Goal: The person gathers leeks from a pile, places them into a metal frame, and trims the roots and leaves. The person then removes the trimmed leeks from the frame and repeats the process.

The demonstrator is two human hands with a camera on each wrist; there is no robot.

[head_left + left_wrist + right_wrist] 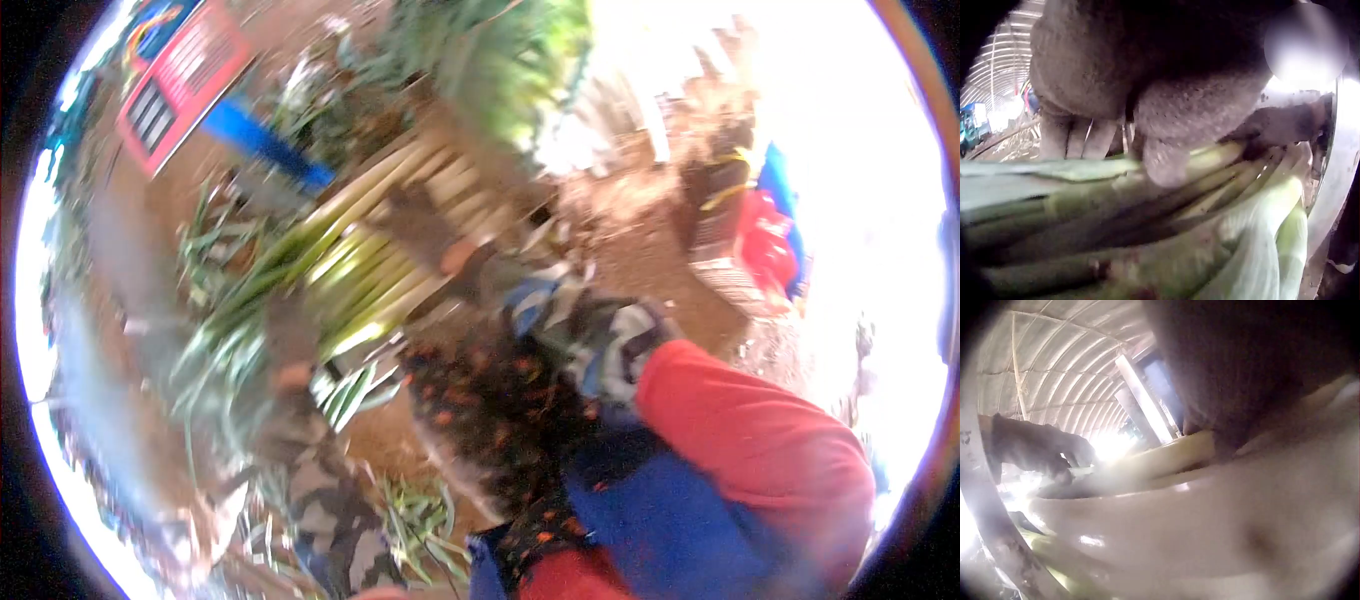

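Note:
Long leek-like stalks [375,275] lie side by side in a row, pale ends at upper right and green leaves at lower left. My gloved right hand [420,228] rests across the pale stalks; in the right wrist view its dark glove [1241,375] touches one. Over the leafy side lies my gloved left hand [290,330]. In the left wrist view, that hand's thumb [1166,164] touches the leaves [1122,237], with its fingers pointing down beyond them. The right hand [1282,125] is past it. Blur hides the exact fingertip contact.
A metal rim [1335,181] curves beside the stalks. A red sign [185,85] and blue strip [265,145] are at upper left. More leafy stalks [490,60] lie at the top. A box with red and blue bags [768,245] stands right. Loose leaves [415,520] lie below.

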